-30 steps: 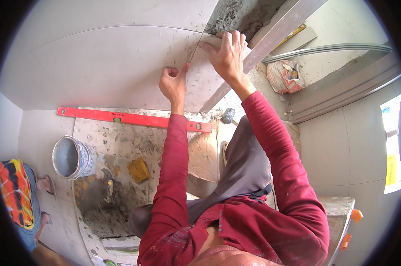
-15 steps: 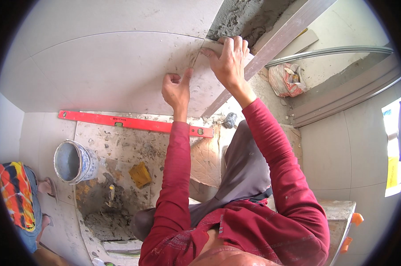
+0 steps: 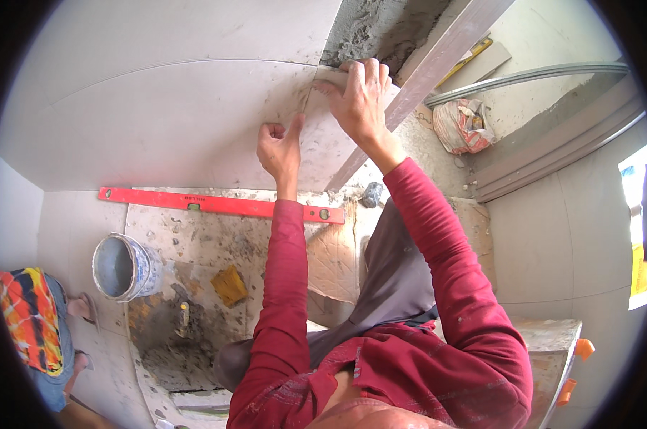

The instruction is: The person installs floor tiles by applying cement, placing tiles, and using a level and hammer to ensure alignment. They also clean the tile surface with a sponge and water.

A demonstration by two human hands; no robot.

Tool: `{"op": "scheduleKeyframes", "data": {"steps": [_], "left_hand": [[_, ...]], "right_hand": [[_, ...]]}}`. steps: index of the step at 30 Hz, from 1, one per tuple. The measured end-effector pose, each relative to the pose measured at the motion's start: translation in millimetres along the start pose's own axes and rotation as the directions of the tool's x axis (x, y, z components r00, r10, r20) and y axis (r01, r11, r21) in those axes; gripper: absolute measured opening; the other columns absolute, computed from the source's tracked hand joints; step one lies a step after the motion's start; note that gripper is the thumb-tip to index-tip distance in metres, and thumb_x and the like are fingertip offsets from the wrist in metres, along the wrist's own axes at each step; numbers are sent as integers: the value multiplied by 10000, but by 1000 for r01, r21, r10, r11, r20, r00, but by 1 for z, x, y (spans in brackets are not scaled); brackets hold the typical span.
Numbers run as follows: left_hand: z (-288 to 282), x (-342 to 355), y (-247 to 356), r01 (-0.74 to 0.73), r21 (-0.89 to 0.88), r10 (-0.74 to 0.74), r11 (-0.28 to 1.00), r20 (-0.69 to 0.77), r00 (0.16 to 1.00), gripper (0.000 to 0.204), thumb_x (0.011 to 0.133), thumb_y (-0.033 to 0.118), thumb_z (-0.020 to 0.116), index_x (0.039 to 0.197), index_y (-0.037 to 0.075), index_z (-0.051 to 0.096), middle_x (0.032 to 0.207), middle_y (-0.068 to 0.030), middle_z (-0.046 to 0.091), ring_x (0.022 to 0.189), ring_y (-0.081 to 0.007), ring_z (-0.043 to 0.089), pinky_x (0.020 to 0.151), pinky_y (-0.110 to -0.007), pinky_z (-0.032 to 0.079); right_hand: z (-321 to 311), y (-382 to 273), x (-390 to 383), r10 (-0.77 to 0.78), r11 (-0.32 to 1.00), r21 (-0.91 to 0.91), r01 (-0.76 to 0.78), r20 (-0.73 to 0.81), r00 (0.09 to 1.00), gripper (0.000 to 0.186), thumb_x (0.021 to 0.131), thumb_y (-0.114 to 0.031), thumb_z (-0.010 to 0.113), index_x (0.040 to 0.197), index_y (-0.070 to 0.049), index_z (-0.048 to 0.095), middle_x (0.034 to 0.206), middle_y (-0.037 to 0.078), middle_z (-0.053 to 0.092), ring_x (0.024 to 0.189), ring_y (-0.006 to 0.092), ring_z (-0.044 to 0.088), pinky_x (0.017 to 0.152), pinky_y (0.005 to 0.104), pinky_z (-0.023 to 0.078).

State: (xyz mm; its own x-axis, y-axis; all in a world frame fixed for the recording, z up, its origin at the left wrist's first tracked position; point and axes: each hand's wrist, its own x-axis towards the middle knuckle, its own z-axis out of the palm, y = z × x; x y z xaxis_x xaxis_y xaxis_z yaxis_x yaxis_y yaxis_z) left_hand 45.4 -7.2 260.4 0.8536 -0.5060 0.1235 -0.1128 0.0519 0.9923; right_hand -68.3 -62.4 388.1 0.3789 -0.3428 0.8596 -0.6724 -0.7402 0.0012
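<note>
View alone shifted: right hand (image 3: 360, 106) hooked over tile (image 3: 327, 146), half-curled left hand (image 3: 279, 151), hold unclear.

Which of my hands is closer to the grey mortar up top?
Right. The right hand is at the top of the narrow tile, just below the grey mortar; the left hand is lower and farther left, by the large tile.

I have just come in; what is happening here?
A person in red is at a tiled wall. The right-hand grip is at the top edge of a narrow tile; the left-hand grip, thumb raised, is near the seam with a larger tile. A red level and a bucket are on the floor.
</note>
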Motion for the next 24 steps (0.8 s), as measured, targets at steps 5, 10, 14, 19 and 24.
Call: {"op": "scheduleKeyframes", "data": {"steps": [5, 10, 14, 19, 24], "left_hand": [[-1, -1, 5, -30, 16, 30, 999, -13, 999, 561, 706, 484, 924, 753, 18, 614, 697, -51, 601, 646, -201, 553, 645, -368, 481], [1, -1, -9, -157, -39, 157, 987, -3, 988, 482, 736, 370, 933, 785, 6, 621, 688, -41, 597, 629, -166, 535, 622, -336, 474], [-9, 2, -34, -296, -77, 301, 952, 64, 951, 415, 735, 251, 944, 861, 1, 637, 716, -33, 606, 632, -144, 534, 613, -313, 482], [-11, -7, -74, -308, 28, 303, 951, 118, 946, 414, 725, 220, 948, 901, -2, 646, 744, -43, 608, 651, -153, 539, 619, -316, 492], [-10, -11, -111, -284, 117, 272, 952, 113, 956, 438, 706, 249, 958, 866, 0, 635, 742, -52, 606, 657, -172, 538, 625, -332, 492]], "right_hand": [[0, -1, 1, -6, 1000, -4, 6, -17, 1000, 528, 778, -322, 864, 1109, 5, 614, 1063, 181, 530, 1010, 365, 475, 890, 487, 382], [-6, 1, 0, -37, 999, 25, 37, -13, 999, 478, 789, -269, 856, 1115, -6, 625, 1061, 166, 547, 998, 352, 498, 880, 473, 414], [-25, 17, 0, -184, 981, 67, 182, 25, 983, 441, 799, -187, 809, 1164, -11, 633, 1135, 160, 578, 1026, 351, 533, 893, 464, 456], [-46, 35, 0, -281, 958, -35, 286, 107, 954, 367, 842, -171, 746, 1171, -41, 651, 1162, 121, 590, 1046, 307, 551, 904, 435, 472], [-46, 41, 0, -268, 963, -3, 270, 120, 956, 375, 827, -132, 771, 1175, -50, 661, 1129, 113, 601, 1018, 306, 554, 901, 411, 479]]}}
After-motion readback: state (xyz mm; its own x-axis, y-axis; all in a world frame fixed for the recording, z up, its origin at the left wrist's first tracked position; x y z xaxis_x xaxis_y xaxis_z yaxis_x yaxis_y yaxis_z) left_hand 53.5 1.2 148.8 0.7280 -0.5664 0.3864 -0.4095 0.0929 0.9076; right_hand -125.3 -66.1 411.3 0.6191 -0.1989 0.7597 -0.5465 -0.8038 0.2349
